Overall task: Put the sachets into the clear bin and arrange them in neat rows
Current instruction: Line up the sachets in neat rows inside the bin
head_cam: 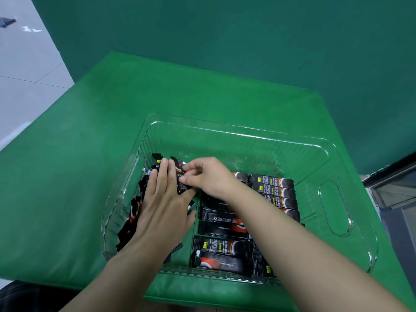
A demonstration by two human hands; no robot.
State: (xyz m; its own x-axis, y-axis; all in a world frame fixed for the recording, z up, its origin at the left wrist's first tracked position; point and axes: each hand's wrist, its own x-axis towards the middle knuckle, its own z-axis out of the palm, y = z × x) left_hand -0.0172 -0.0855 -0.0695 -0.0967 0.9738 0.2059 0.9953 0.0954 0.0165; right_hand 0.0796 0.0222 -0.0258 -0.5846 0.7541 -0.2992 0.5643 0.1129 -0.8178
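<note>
Forearms (281,233) cross above sachets (225,242), hiding several.

Two bare forearms enter from below; no sleeves, rings or watch; left hand (163,199) and right hand (209,176) ungloved, nails short.

left hand (161,206) covering most of the left pile of sachets (135,210), right forearm (281,239) hiding part of the middle rows, sachet print too small to read, both forearms cut off at bottom edge

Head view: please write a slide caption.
Both hands tidy black sachets inside the clear bin on green cloth.
</note>
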